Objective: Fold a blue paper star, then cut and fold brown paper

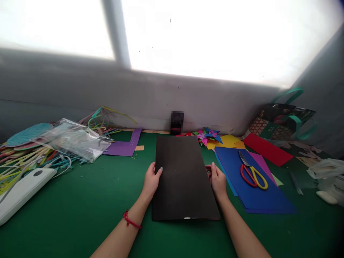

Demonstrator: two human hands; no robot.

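Observation:
A black sheet of paper (184, 175) lies flat on the green table (88, 208) in front of me. My left hand (151, 181) grips its left edge, thumb on top and fingers curled around the edge. A red cord sits on that wrist. My right hand (217, 179) holds the right edge the same way, fingers closed on the paper.
A stack of blue sheets (255, 186) with red-and-yellow scissors (252, 172) lies to the right, beside red paper (267, 148) and a gift bag (282, 122). Folded paper stars (208, 136) sit by the wall. Left: purple paper (125, 145), a plastic bag (75, 139), coloured strips, a white tray (24, 190).

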